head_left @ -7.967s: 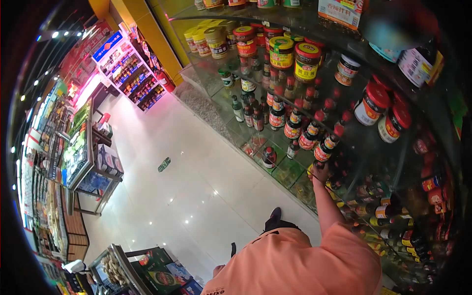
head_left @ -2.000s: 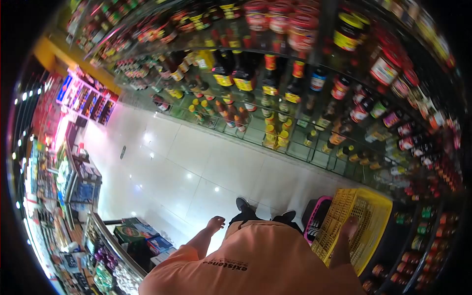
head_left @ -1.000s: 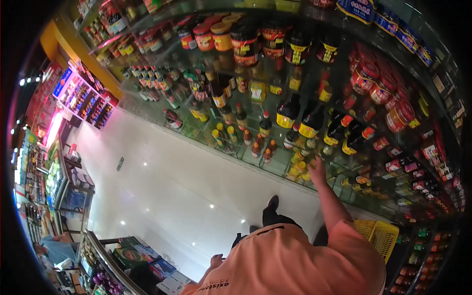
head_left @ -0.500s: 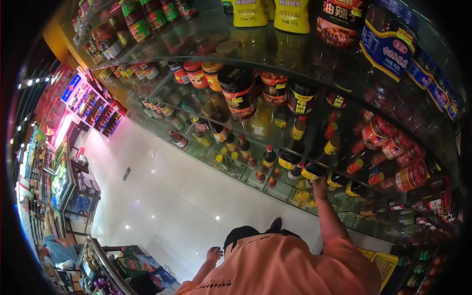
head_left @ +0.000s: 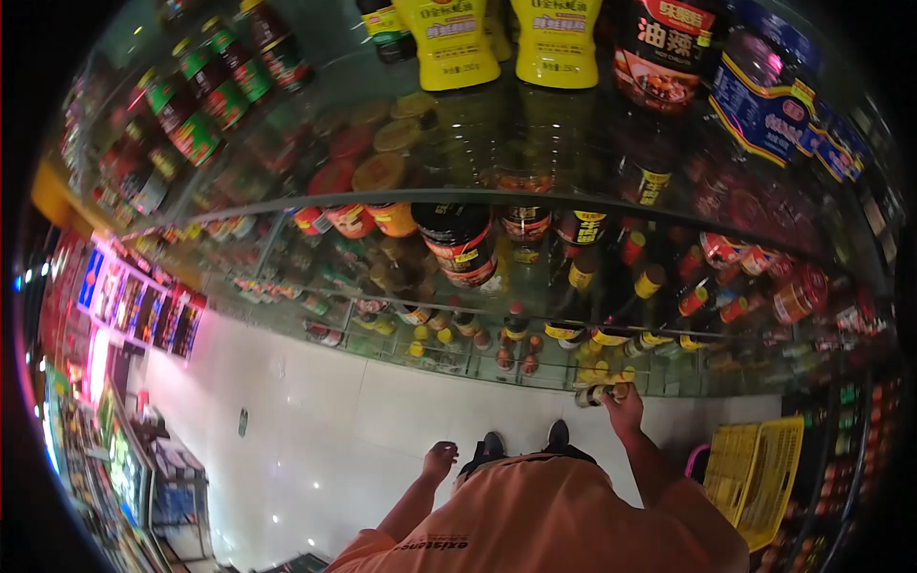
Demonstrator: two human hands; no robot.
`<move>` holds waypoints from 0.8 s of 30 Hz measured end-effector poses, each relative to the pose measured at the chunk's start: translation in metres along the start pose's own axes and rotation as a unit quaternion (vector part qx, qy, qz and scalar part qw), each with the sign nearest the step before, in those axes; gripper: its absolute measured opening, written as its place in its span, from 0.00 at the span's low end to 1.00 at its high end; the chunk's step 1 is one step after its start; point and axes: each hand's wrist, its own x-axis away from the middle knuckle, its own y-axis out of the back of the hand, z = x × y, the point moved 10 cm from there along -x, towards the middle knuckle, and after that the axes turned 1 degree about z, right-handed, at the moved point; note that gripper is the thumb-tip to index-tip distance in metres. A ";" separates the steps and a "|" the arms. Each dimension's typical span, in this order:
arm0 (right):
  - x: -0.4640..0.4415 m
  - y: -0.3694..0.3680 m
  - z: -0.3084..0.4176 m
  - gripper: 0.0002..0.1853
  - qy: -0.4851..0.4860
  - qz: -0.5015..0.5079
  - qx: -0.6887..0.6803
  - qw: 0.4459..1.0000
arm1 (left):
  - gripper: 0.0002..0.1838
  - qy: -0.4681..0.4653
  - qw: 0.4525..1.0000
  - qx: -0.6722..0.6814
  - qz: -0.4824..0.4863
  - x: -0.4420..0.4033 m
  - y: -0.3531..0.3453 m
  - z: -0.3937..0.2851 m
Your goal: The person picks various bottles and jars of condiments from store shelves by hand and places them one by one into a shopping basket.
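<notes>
At the front edge of the lower glass shelf point(head_left: 680, 386), the right hand point(head_left: 623, 411) is pinching a small bottle point(head_left: 597, 393) between thumb and bent fingers. The small bottle is lying nearly sideways in the view, with its right end in the grip and its left end projecting past the fingers; its label is too small to read. Yellow-topped bottles point(head_left: 600, 371) are standing just beyond it on the shelving. The left hand point(head_left: 440, 458) is hanging over the pale floor point(head_left: 334, 420), its fingers slightly bent and loosely spread, well apart from the stock. Both shoes point(head_left: 493, 444) are resting on the floor between the two hands. On the upper glass shelf point(head_left: 497, 134), two yellow squeeze bottles point(head_left: 458, 48) are standing near a dark chilli oil jar point(head_left: 662, 57), and a jar with a blue label point(head_left: 759, 95) is standing beside that one on the right. Bottles with green labels point(head_left: 181, 119) are forming a row toward the left end. Beneath this level, a black-lidded jar point(head_left: 454, 244) is showing near the middle. A yellow basket point(head_left: 755, 477) is sitting to the right of the person, near the right arm.
</notes>
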 end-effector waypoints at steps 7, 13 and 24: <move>0.099 -0.017 0.015 0.13 -0.182 -0.015 -0.358 0.916 | 0.31 -0.050 0.960 -0.038 0.274 -0.005 -0.084 -0.147; 0.144 0.031 0.080 0.11 -0.215 -0.083 -0.437 0.869 | 0.43 -0.063 0.880 -0.012 0.471 0.045 -0.166 -0.202; 0.195 0.170 0.073 0.10 -0.100 -0.159 -0.419 0.888 | 0.34 -0.048 0.837 0.057 0.542 0.153 -0.246 -0.264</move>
